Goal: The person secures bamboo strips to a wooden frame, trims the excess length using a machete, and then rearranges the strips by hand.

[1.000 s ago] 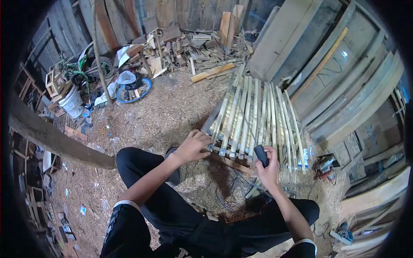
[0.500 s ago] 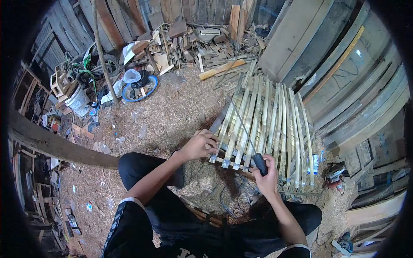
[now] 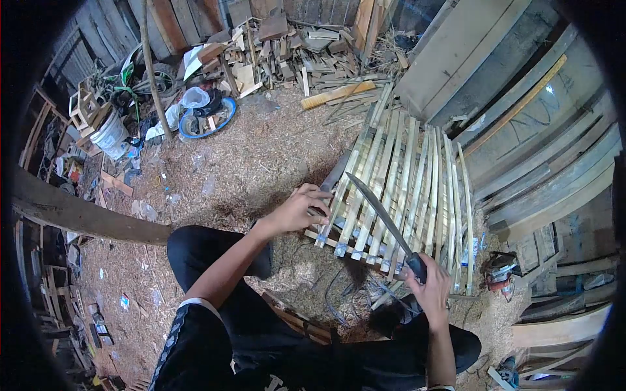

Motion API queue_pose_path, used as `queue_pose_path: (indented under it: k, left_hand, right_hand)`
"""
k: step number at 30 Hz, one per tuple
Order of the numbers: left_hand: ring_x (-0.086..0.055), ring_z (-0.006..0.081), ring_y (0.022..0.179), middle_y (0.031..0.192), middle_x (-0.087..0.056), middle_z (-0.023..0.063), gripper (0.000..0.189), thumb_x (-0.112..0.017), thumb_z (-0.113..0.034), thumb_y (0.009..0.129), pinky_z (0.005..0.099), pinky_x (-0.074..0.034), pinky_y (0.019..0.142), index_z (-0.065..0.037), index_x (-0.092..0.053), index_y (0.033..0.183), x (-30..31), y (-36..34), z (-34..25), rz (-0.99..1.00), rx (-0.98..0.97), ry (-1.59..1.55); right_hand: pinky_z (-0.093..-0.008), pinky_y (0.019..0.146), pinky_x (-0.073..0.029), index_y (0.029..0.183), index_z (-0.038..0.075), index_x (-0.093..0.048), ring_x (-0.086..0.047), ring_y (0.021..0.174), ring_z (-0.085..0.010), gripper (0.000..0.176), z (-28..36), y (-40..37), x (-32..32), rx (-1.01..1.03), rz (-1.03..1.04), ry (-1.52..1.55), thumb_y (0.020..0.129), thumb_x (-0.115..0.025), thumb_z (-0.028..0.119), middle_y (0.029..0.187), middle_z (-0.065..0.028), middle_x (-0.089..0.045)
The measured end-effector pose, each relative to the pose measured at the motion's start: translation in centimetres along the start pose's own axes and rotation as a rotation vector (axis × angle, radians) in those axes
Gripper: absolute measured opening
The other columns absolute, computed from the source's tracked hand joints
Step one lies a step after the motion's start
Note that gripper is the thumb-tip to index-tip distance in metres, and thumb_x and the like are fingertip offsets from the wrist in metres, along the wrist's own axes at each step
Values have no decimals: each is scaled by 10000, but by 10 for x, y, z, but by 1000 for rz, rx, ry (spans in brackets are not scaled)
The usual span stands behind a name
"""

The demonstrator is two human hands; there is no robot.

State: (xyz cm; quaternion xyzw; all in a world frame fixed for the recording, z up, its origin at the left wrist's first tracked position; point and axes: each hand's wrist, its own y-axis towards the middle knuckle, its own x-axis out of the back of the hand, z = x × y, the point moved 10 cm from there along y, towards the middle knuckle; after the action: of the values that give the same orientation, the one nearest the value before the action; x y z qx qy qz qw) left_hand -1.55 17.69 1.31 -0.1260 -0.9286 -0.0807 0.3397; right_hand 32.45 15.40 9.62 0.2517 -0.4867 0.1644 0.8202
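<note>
A long machete (image 3: pixel 386 220) with a black handle is in my right hand (image 3: pixel 430 287), its fingers wrapped around the handle. The blade points up and left, lying across the view of a rack of pale wooden slats (image 3: pixel 411 176). My left hand (image 3: pixel 302 210) is at the rack's left edge, fingers bent and apart, their tips right at the outermost slat (image 3: pixel 338 193). Several slat ends nearest me carry grey wrapped patches. Under the left edge of the slats runs a dark board (image 3: pixel 336 173).
Dark cables (image 3: pixel 339 303) and a dark fuzzy shape (image 3: pixel 385 318) lie below the rack's near end. A red power tool (image 3: pixel 501 274) sits to the right. Scrap wood (image 3: pixel 313 55) is heaped at the back, near a blue basin (image 3: pixel 228 117). Wood shavings cover the floor.
The machete's flat now faces me more, and its tip sits lower. My right hand has moved right and down; my left fingers have spread at the slat. The view has shifted slightly.
</note>
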Motion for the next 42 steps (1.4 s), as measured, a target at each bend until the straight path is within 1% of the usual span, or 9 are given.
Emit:
queue_pose_path:
  k: [2, 6, 16, 22, 25, 30, 34, 36, 42]
  left_hand:
    - [-415, 345, 1418, 1546, -542, 93, 298, -846, -290, 843, 498, -295, 1202, -199, -810, 1124, 1, -6, -7, 40, -81, -2]
    - [-364, 365, 1478, 1601, -475, 114, 368, -833, -347, 850, 536, -254, 1232, -217, -788, 1191, -2, -18, -24, 178, -30, 2]
    - [-349, 355, 1487, 1541, -549, 74, 158, -837, -240, 840, 549, -290, 1212, -129, -826, 952, -15, -12, -43, 105, -119, 127]
    - [-305, 412, 1494, 1590, -474, 147, 156, -832, -187, 785, 570, -263, 1209, -91, -766, 888, -17, -6, -10, 73, -50, 23]
    - [-280, 405, 1508, 1645, -408, 152, 165, -841, -196, 796, 579, -245, 1212, -121, -791, 935, -10, -4, -6, 13, -61, 36]
    - [-242, 391, 1538, 1704, -326, 89, 186, -849, -233, 835, 581, -203, 1228, -232, -838, 1020, -15, 4, 1, 124, -39, -5]
    - [-207, 384, 1567, 1700, -344, 45, 164, -854, -256, 834, 619, -176, 1222, -233, -846, 996, -13, 7, -4, 157, -24, 12]
    - [-173, 373, 1589, 1695, -357, 14, 166, -857, -280, 827, 652, -155, 1212, -241, -849, 989, -9, 8, -11, 142, -69, 14]
    - [-237, 341, 1581, 1663, -415, 11, 178, -830, -297, 847, 602, -185, 1219, -248, -852, 1016, -9, 10, -13, 187, -82, 57]
  right_hand:
    - [-473, 776, -544, 1226, 38, -615, -700, 866, -368, 482, -1, 1, 9, 82, -62, -77, 792, -798, 143, 1011, -165, -705]
    - [-455, 782, -544, 1185, 33, -589, -698, 903, -356, 449, -9, 9, 26, 108, 2, -195, 798, -793, 135, 1026, -164, -698]
    - [-443, 718, -556, 1050, 67, -605, -703, 818, -341, 371, -6, 15, 10, 59, -17, -150, 776, -825, 186, 952, -122, -700]
    - [-384, 678, -551, 1198, 139, -682, -688, 745, -280, 586, 0, 7, 9, 181, -20, -232, 669, -895, 273, 858, -67, -666]
    - [-392, 669, -545, 1174, 136, -699, -687, 739, -275, 558, -4, 3, 10, 188, -43, -243, 674, -892, 289, 852, -60, -667]
    - [-378, 637, -533, 1103, 150, -735, -677, 716, -243, 485, -4, -5, 22, 287, -88, -303, 686, -878, 351, 821, -39, -645]
    - [-361, 614, -524, 1081, 154, -744, -671, 714, -219, 485, -8, -7, 15, 298, -21, -306, 691, -869, 416, 814, -25, -642]
    - [-368, 615, -522, 1031, 153, -748, -676, 694, -216, 458, 2, -5, 10, 355, 5, -239, 624, -870, 321, 797, -20, -652]
    - [-361, 607, -516, 1088, 157, -745, -669, 703, -202, 482, 19, 2, -14, 397, 102, -286, 669, -859, 366, 801, -7, -626]
